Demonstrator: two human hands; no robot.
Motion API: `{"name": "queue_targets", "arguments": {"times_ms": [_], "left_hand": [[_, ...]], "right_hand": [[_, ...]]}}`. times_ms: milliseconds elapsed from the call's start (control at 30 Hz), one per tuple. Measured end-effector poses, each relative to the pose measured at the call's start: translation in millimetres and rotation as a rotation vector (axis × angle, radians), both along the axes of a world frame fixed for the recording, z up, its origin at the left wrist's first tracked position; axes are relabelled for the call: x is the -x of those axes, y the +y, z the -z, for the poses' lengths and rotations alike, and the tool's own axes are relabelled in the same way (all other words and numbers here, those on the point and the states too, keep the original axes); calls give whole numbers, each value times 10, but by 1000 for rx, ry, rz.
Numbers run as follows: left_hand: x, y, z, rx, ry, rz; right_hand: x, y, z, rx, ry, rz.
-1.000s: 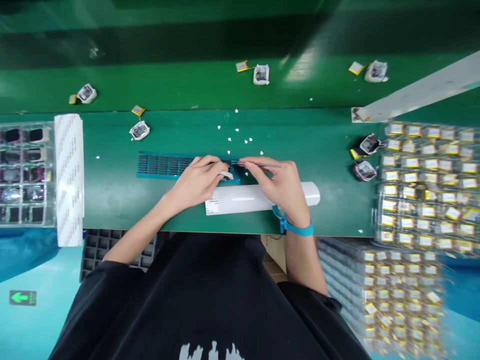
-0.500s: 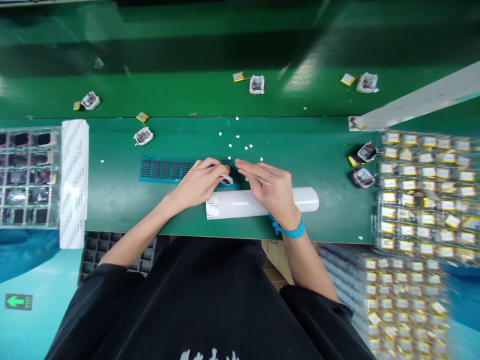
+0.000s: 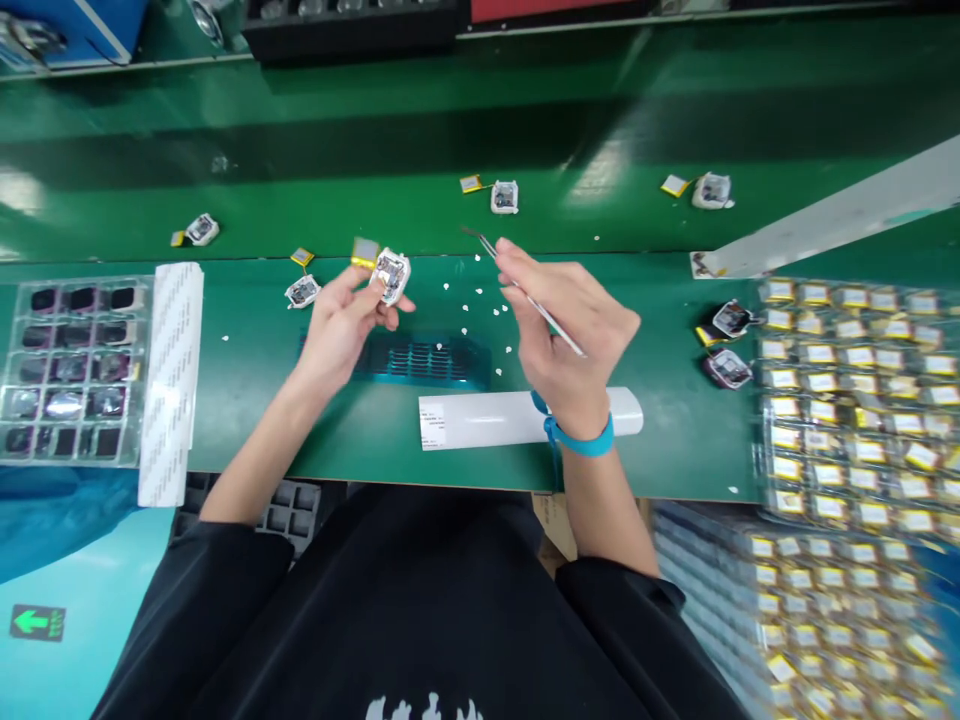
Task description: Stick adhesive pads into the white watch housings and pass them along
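A left hand [image 3: 337,325] pinched a small module [image 3: 390,274] aloft at centre-left, tilted for inspection, above the green tabletop [image 3: 645,420]; the right hand [image 3: 570,330], grip closed on tweezers [image 3: 525,292], waited alongside.

A green work table [image 3: 675,440] fills the middle of the view, and a darker green conveyor belt [image 3: 375,190] runs along its 12 o'clock edge, glossy with patches of overhead light. A pale bar [image 3: 832,220] slants in at 2 o'clock. At 8 o'clock, light blue floor [image 3: 82,640] shows a green arrow sign [image 3: 31,621]. Dark equipment [image 3: 352,25] lines the top edge.
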State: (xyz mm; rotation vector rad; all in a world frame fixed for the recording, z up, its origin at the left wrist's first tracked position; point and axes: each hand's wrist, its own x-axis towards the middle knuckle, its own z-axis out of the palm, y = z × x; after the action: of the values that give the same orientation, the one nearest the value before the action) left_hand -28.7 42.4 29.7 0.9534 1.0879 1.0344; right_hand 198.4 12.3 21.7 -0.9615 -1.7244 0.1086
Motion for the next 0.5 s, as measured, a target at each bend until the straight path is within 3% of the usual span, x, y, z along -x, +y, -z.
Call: {"name": "queue_targets", "arguments": {"times_ms": [100,167,400,500], "left_hand": [[-15,54,256,191,-82,-73],[-27,25,321,230,-101,-67],[30,-17,262,241,-161,-15],[50,-14,303,181,-120,-63]], "right_hand": [[64,24,145,-8,-49,-28],[96,-5,219,-13,-84,-47],[133,-140,318,-34,-216,-113],[145,-155,322,-31,-272,-164]]}}
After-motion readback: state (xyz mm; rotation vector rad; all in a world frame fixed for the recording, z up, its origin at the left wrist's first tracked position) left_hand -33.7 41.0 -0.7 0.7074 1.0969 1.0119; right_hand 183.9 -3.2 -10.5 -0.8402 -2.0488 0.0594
